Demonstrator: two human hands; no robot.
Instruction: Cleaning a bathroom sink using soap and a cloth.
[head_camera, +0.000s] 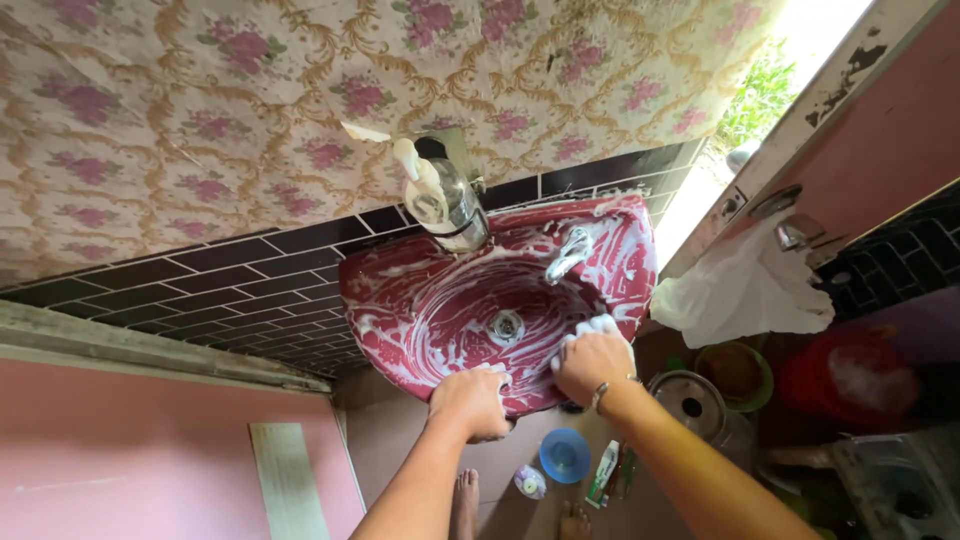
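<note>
The red wall-mounted washbasin (420, 330) was already lathered — white suds streaked the bowl, the rim and the ledge around the chrome tap (568, 254). The right hand (592, 362) was closed on a white soapy cloth (597, 325) pressed to the front rim; the left hand (470, 400) curled over the front edge beside it. By the look of it, scrubbing was well along — rinsing remained.

Left hand (470, 400) on near rim of soapy red ceramic basin (420, 330); right hand (592, 362) beside it, inside; metal tap (568, 253) behind; glass soap dispenser (440, 200) behind-left; blue round lid (565, 455) on floor below.
</note>
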